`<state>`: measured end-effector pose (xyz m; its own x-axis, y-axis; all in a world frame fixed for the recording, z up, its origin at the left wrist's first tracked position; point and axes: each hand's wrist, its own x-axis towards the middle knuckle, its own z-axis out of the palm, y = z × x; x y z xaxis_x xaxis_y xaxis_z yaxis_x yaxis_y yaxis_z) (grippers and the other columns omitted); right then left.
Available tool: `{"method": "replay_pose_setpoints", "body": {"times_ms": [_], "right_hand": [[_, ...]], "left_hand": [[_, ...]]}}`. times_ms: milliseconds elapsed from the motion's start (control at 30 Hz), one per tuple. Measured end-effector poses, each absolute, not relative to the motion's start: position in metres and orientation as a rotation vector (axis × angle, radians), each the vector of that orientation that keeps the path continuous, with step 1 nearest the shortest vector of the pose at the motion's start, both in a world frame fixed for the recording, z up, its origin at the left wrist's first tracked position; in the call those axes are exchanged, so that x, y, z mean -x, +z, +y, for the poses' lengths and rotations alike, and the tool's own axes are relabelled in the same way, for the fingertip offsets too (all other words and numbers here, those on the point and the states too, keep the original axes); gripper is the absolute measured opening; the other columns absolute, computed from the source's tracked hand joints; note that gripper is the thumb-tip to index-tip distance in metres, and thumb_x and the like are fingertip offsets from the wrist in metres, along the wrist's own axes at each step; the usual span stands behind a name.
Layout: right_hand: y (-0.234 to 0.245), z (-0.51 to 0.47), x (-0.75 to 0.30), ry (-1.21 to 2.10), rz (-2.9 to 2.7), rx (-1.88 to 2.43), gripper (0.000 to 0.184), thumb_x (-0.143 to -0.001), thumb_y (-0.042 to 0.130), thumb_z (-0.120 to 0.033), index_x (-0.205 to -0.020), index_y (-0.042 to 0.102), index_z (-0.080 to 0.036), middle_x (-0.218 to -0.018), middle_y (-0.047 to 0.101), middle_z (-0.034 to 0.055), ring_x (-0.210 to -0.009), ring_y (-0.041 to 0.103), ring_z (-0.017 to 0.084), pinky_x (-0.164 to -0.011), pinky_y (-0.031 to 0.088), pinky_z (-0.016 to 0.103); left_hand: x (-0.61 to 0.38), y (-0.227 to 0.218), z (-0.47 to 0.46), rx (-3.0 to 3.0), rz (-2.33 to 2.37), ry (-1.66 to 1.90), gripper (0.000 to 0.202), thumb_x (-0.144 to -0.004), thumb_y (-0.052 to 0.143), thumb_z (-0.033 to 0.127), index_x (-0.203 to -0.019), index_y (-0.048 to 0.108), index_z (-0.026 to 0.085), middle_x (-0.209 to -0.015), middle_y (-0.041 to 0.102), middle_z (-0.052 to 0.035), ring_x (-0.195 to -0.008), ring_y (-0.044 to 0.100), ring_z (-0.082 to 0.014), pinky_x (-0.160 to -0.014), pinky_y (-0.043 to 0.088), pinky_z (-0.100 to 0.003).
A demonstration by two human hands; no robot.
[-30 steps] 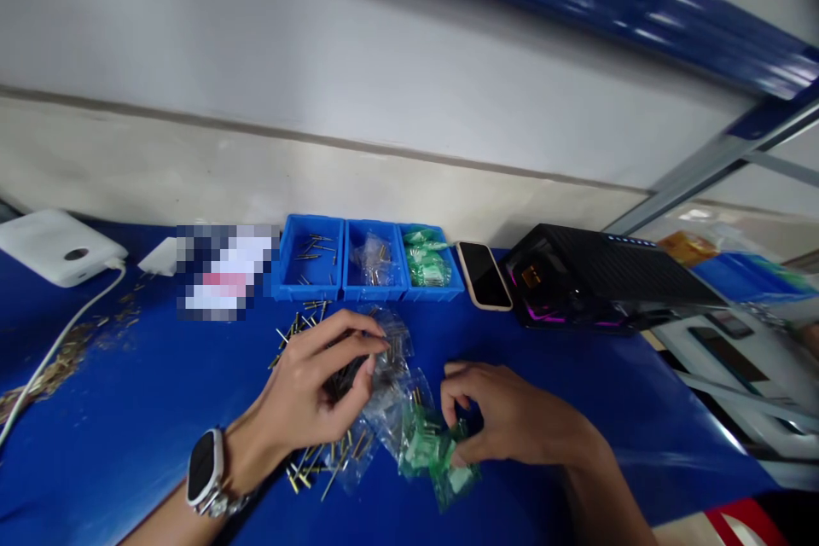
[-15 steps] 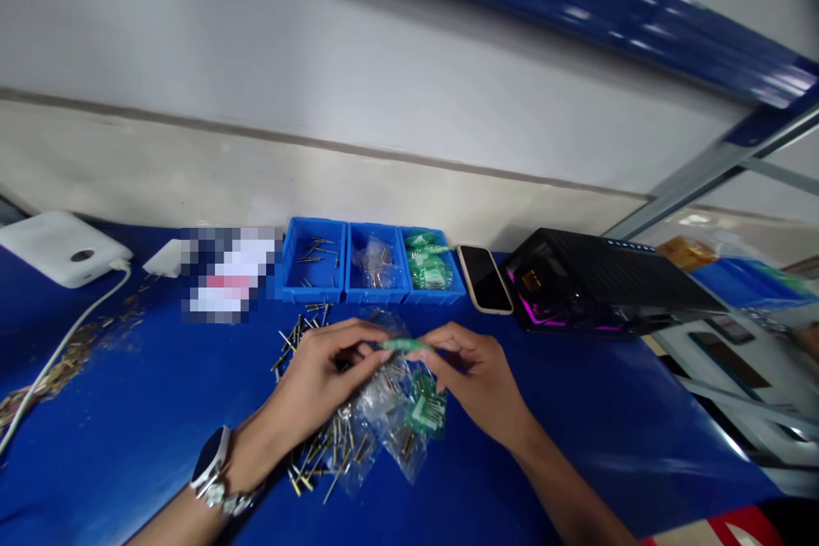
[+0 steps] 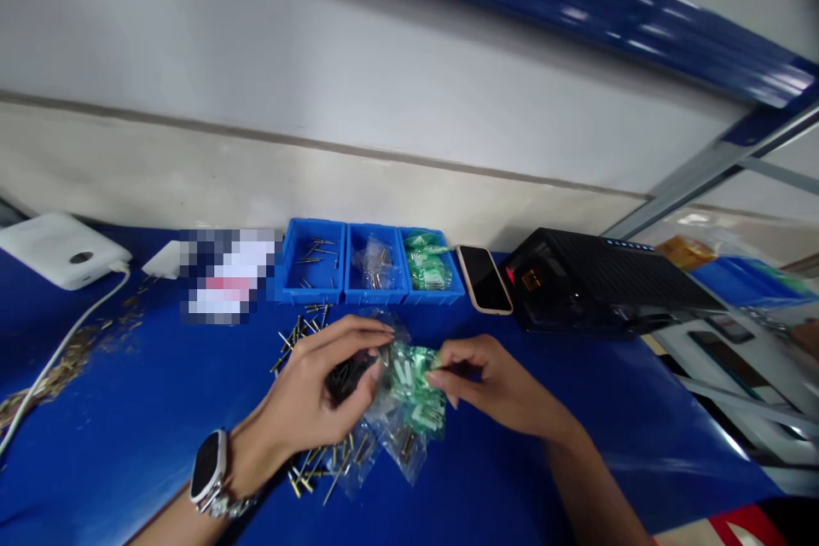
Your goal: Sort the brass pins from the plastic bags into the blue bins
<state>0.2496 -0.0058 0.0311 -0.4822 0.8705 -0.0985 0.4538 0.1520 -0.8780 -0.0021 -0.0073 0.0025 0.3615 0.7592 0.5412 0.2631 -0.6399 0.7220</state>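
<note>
Green packet (image 3: 404, 371): film pouch with pale slim contents, found over the clear bags (image 3: 384, 405), in front of the trays; second green packet (image 3: 428, 416) placed just below, touching or nearly so.

Right hand (image 3: 492, 380): grip closed; the upper packet is pinched at its right edge.

Left hand (image 3: 323, 375): grip parted, fingers curved beside the packet's left edge; contact cannot be told.

Handling, as judged: packet best held by its margin, spread flat and parted from the one below; film not to be strained, lest it be split; loose metal pins (image 3: 313, 469) to be cleared from beneath, since film might be snagged.

Trays, blue (image 3: 313, 296), three: loose pins, clear bags and green packets held respectively.

Markings: no brand or wording can be read on packets, phone (image 3: 485, 277) or watch (image 3: 208, 465); panel (image 3: 234, 281) pixelated; red item (image 3: 746, 526), white mark cut off.
</note>
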Motion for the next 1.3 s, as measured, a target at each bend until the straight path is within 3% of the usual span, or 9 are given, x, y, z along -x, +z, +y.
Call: {"method": "replay_pose_setpoints", "body": {"times_ms": [133,267,333,467,667,867,1000,1133,1300], "right_hand": [[0.032,0.004,-0.264,1.617,-1.565,1.236,0.028,-0.091,0.064,-0.039,-0.072,0.066,-0.018,-0.059,0.067,-0.0017,-0.042,0.052,0.007,-0.037,0.038,0.016],[0.03,0.01,-0.263,1.535,-1.24,1.188,0.033,-0.09,0.065,-0.041,-0.115,0.068,-0.021,-0.11,0.073,0.0121,-0.08,0.073,0.02,-0.04,0.047,0.02],[0.03,0.01,-0.263,1.566,-1.293,1.204,0.042,-0.09,0.064,-0.043,-0.126,0.063,-0.021,-0.114,0.072,0.0149,-0.082,0.073,0.023,-0.041,0.048,0.022],[0.03,0.004,-0.269,1.381,-1.717,1.378,0.029,-0.09,0.064,-0.042,-0.107,0.069,-0.019,-0.077,0.072,0.0041,-0.062,0.064,0.015,-0.048,0.047,0.024],[0.027,-0.01,-0.266,1.059,-2.37,1.62,0.043,-0.063,0.087,-0.04,-0.098,0.067,-0.025,-0.089,0.062,-0.0003,-0.085,0.06,0.02,-0.072,0.043,0.029],[0.026,-0.012,-0.255,1.208,-2.276,1.599,0.029,-0.075,0.079,-0.033,-0.071,0.053,-0.02,-0.064,0.048,-0.007,-0.059,0.044,0.01,-0.055,0.031,0.023],[0.027,-0.009,-0.243,1.161,-2.008,1.5,0.026,-0.087,0.068,-0.036,-0.073,0.053,-0.019,-0.064,0.049,-0.0061,-0.059,0.046,0.01,-0.053,0.035,0.023],[0.019,-0.011,-0.228,0.878,-1.986,1.332,0.008,-0.092,0.062,-0.026,-0.094,0.069,-0.023,-0.083,0.067,-0.0008,-0.071,0.061,0.013,-0.059,0.046,0.024],[0.005,-0.016,-0.222,0.548,-2.044,1.059,0.044,-0.089,0.058,-0.008,-0.128,0.063,-0.03,-0.125,0.064,0.0033,-0.11,0.063,0.019,-0.089,0.054,0.032]], "left_hand": [[0.003,0.003,-0.008,-2.089,0.954,1.242,0.019,-0.087,0.059,0.013,-0.101,0.069,0.019,-0.109,0.067,-0.0074,-0.098,0.067,-0.0181,-0.084,0.057,-0.033],[0.003,0.001,-0.007,-2.091,0.956,1.248,0.014,-0.087,0.059,0.014,-0.096,0.069,0.019,-0.108,0.066,-0.0063,-0.097,0.066,-0.0174,-0.083,0.055,-0.031],[0.003,0.0,-0.006,-2.095,0.962,1.237,0.012,-0.087,0.059,0.014,-0.094,0.068,0.019,-0.108,0.065,-0.006,-0.097,0.065,-0.017,-0.082,0.054,-0.031],[0.003,0.001,-0.008,-2.099,0.972,1.218,0.01,-0.087,0.059,0.013,-0.089,0.067,0.019,-0.107,0.064,-0.0053,-0.09,0.065,-0.0151,-0.077,0.053,-0.029],[0.003,0.0,-0.008,-2.085,0.965,1.193,0.008,-0.087,0.06,0.015,-0.087,0.067,0.019,-0.109,0.063,-0.0056,-0.083,0.065,-0.0141,-0.068,0.052,-0.028],[0.002,0.0,-0.006,-2.081,0.983,1.152,0.009,-0.089,0.059,0.018,-0.089,0.068,0.02,-0.11,0.064,-0.0054,-0.084,0.066,-0.015,-0.069,0.053,-0.029],[-0.001,0.003,-0.004,-2.018,0.978,1.099,0.016,-0.089,0.064,0.023,-0.104,0.069,0.021,-0.107,0.067,-0.0057,-0.091,0.067,-0.017,-0.078,0.056,-0.031],[-0.004,0.002,-0.004,-1.89,0.924,1.087,0.025,-0.09,0.067,0.027,-0.115,0.068,0.024,-0.096,0.071,-0.0031,-0.076,0.068,-0.0135,-0.062,0.057,-0.024],[-0.001,0.001,-0.004,-1.956,0.802,1.34,0.021,-0.091,0.061,0.009,-0.101,0.074,0.023,-0.115,0.071,-0.005,-0.104,0.068,-0.0157,-0.09,0.057,-0.029]]}}
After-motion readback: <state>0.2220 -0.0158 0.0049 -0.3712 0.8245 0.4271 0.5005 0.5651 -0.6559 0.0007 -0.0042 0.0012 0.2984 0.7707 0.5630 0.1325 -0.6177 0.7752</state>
